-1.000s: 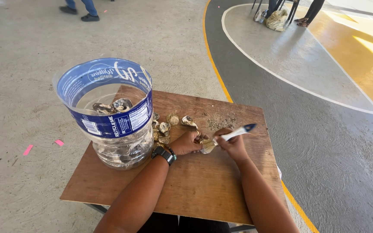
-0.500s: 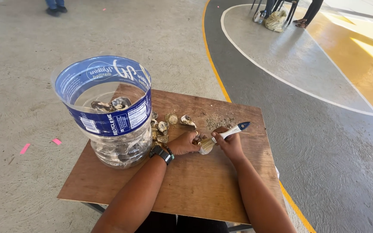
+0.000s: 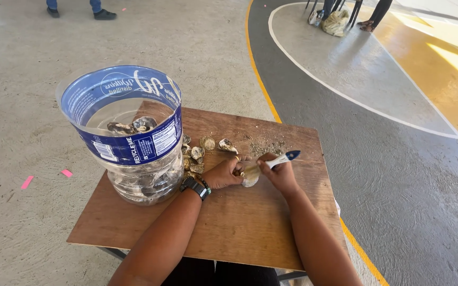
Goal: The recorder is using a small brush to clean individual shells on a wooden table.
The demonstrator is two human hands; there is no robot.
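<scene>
The left hand is closed around a pale, rough oyster shell, pinning it against the brown plywood bench near the middle of the board. A black wristwatch sits on that wrist, and a ring shows on one finger. The right hand is wrapped tight on a short knife with a white handle and a dark blue butt end; the handle sticks up and out to the right, while the blade end points down and left toward the shell, where it is hidden between the two hands. The hands are touching or nearly touching over the shell.

Just left of the left hand stands a large clear plastic water jug with its top cut off and a blue label band, resting on the bench's left part. Inside it lie several grey oyster shells in water. Between the jug and the hands, a small heap of loose greyish shells lies on the board, and behind the hands is a scatter of gritty shell crumbs.

The bench sits on a grey concrete floor. A yellow painted line curves past on the right, bordering a darker grey court surface. At the far top left, another person's shoes are visible.
</scene>
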